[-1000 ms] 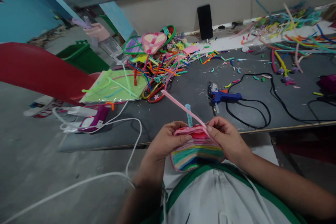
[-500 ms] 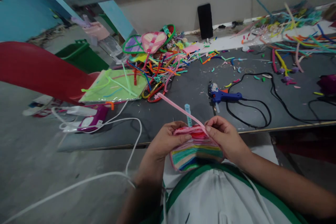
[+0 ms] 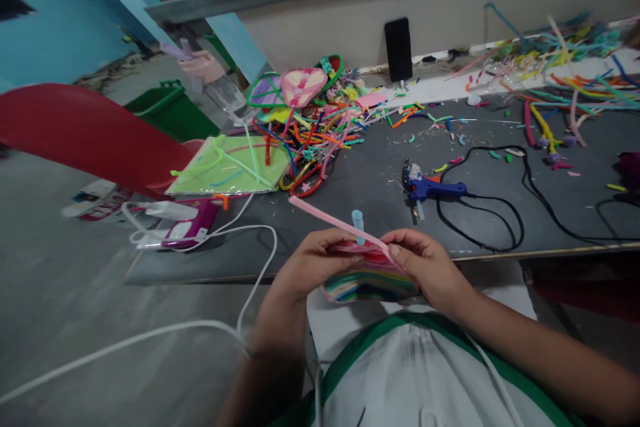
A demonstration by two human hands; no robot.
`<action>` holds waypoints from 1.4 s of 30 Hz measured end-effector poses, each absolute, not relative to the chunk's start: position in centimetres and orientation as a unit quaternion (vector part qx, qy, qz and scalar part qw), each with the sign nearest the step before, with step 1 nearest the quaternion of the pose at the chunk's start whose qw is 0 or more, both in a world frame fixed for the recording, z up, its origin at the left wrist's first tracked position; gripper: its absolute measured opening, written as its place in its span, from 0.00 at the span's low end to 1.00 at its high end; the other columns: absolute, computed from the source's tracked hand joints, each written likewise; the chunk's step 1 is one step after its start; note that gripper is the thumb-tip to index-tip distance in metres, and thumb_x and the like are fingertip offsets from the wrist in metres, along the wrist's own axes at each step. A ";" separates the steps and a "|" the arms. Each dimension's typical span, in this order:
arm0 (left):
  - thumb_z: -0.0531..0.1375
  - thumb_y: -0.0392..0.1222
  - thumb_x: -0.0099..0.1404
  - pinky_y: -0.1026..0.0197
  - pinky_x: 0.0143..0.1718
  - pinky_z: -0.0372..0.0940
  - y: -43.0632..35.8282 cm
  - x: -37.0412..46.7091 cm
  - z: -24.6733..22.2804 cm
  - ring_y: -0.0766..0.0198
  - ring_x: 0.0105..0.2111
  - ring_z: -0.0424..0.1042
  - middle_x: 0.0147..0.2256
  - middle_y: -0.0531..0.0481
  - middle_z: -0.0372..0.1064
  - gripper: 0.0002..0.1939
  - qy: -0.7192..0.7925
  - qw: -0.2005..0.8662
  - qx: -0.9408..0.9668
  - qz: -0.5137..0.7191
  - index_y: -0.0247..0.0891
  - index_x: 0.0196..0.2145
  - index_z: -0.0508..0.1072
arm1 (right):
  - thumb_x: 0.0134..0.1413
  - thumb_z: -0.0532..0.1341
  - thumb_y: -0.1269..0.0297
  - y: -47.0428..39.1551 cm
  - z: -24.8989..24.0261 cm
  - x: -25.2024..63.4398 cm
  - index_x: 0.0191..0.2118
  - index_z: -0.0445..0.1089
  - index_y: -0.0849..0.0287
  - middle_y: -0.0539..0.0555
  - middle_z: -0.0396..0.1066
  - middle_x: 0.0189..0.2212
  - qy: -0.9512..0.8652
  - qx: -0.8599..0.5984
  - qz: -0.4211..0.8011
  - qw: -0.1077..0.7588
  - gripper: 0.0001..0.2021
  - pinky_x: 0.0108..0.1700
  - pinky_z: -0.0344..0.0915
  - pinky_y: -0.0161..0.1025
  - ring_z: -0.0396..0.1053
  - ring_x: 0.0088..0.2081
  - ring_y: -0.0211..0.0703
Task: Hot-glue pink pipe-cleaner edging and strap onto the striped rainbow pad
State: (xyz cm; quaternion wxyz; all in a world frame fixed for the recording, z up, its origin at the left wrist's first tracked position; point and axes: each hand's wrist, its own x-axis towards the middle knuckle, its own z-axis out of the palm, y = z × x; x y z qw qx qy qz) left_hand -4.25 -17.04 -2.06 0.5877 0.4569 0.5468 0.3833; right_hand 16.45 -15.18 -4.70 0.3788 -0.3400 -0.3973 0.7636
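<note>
While left hand (image 3: 300, 270) clamps fingers (image 3: 326, 238) on striped craft (image 3: 373, 285), right hand (image 3: 431, 270) pinching pink strip (image 3: 330, 219), bucket lettering (image 3: 107, 205) blurred

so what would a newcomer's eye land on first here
Probably the striped piece held between the left hand and right hand, with a pink strip jutting from the right fingers. Next, perhaps, the colourful pile left of the phone, and the blue glue gun lying beyond the right hand.
</note>
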 end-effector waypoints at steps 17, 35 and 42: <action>0.71 0.39 0.49 0.58 0.42 0.70 -23.5 -7.0 -1.9 0.56 0.41 0.73 0.43 0.46 0.74 0.24 0.604 0.468 0.527 0.372 0.40 0.46 0.75 | 0.58 0.58 0.60 -18.9 -7.0 13.8 0.39 0.73 0.57 0.52 0.73 0.35 -0.566 -0.335 0.688 0.308 0.09 0.41 0.64 0.38 0.69 0.38 0.41; 0.65 0.32 0.57 0.58 0.39 0.66 -25.2 -7.7 -3.5 0.62 0.35 0.70 0.31 0.50 0.69 0.05 0.515 0.357 0.483 0.612 0.39 0.30 0.73 | 0.59 0.59 0.57 -19.8 -8.3 13.7 0.47 0.69 0.56 0.54 0.72 0.43 -0.542 -0.333 0.710 0.302 0.13 0.46 0.65 0.39 0.69 0.43 0.41; 0.66 0.34 0.56 0.56 0.40 0.68 -26.4 -8.2 -5.1 0.61 0.35 0.71 0.31 0.50 0.69 0.05 0.547 0.386 0.426 0.609 0.39 0.28 0.73 | 0.58 0.59 0.56 -19.6 -8.0 13.9 0.46 0.70 0.56 0.54 0.72 0.41 -0.530 -0.337 0.720 0.296 0.13 0.44 0.65 0.38 0.69 0.41 0.40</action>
